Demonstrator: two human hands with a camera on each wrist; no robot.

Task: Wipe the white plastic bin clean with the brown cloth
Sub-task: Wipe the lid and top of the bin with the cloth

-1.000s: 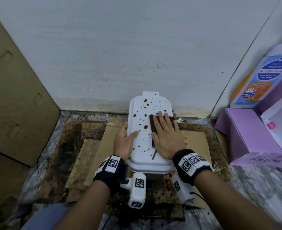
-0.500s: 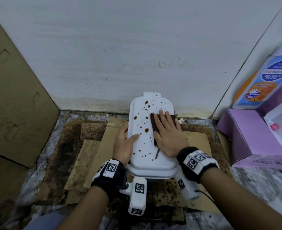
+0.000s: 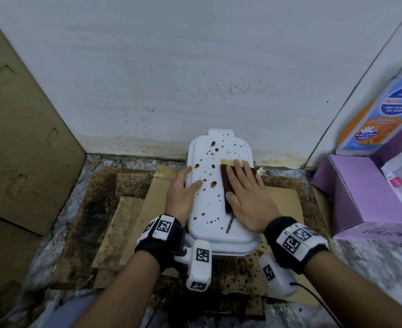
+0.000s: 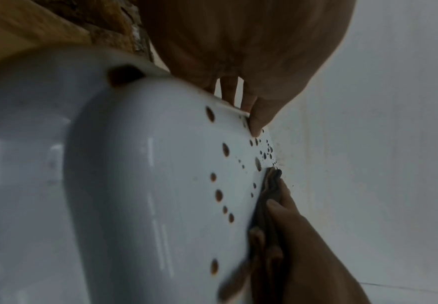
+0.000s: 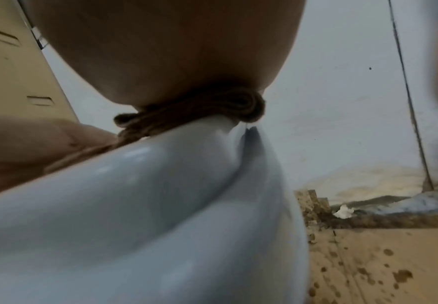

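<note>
**Cloth flat under my right palm, bin steadied by my left**

The white plastic bin (image 3: 215,209) lies upside down in front of me on stained cardboard sheets (image 3: 129,216), its far end close to the white wall (image 3: 195,67). Its upturned surface is spotted with brown drops (image 3: 213,184), thickest on the left half and toward the far end, with one dark streak (image 3: 229,224) running toward the near edge.

My right hand (image 3: 249,200) lies flat on the brown cloth (image 3: 226,183), fingers straight and close together, pressing it against the right half of the bin. The cloth is folded in layers; from the right wrist view its bunched edge (image 5: 194,109) shows squeezed between my palm and the bin's rim. Just past my fingertips there is a pale yellowish smear (image 3: 228,161).

My left hand (image 3: 183,197) rests on the bin's left edge, fingers loosely straight, thumb lying on top among the drops, the other fingers down the side. It grips nothing.

To my left a brown cardboard panel (image 3: 22,138) stands against the wall. To my right sits an open purple box (image 3: 360,197), with a blue-and-orange labelled bottle (image 3: 379,114) behind it. Brown splashes dot the cardboard near the bin's near right corner (image 3: 249,268).
</note>
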